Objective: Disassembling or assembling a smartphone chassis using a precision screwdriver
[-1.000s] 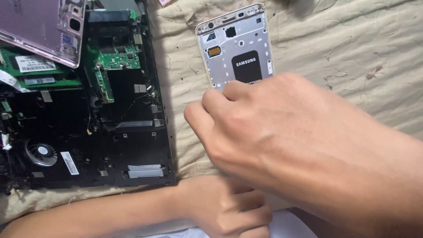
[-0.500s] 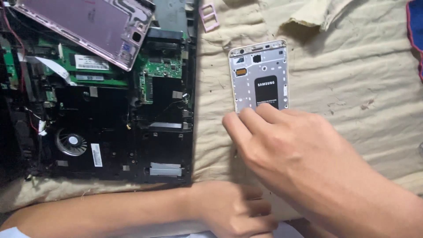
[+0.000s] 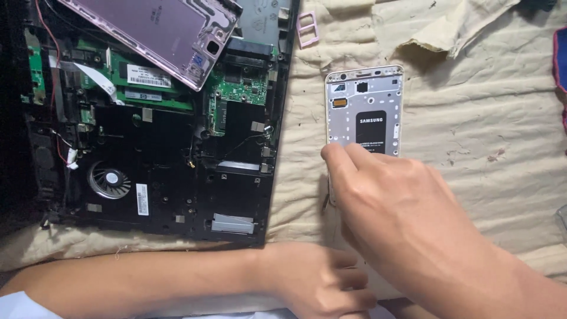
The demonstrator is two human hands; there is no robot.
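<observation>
- we see an opened silver smartphone with its back cover off, a dark battery showing in its middle, lying flat on a cream quilted cloth to the right of the centre of the view.
- our right hand comes in from the lower right and covers the phone's lower half; its fingertips rest pressed close together on the phone's lower left part, beside the battery.
- we cannot tell whether those fingers pinch anything, since the back of the hand hides what lies under them.
- our left hand lies along the bottom edge on the cloth, forearm stretched in from the left; its fingers are curled loosely inward, close together, and we cannot make out anything held in them.
- the two hands sit near each other, the left one just below the right wrist.
- to the left of the phone lies an opened black laptop base, its green circuit boards and a round cooling fan exposed.
- a pinkish-purple flat phone back panel rests tilted over the laptop's upper part.
- a small pink rectangular tray with two openings lies on the cloth just above the phone, near the laptop's top right corner.
- a torn flap of the cloth is folded over at the upper right.
</observation>
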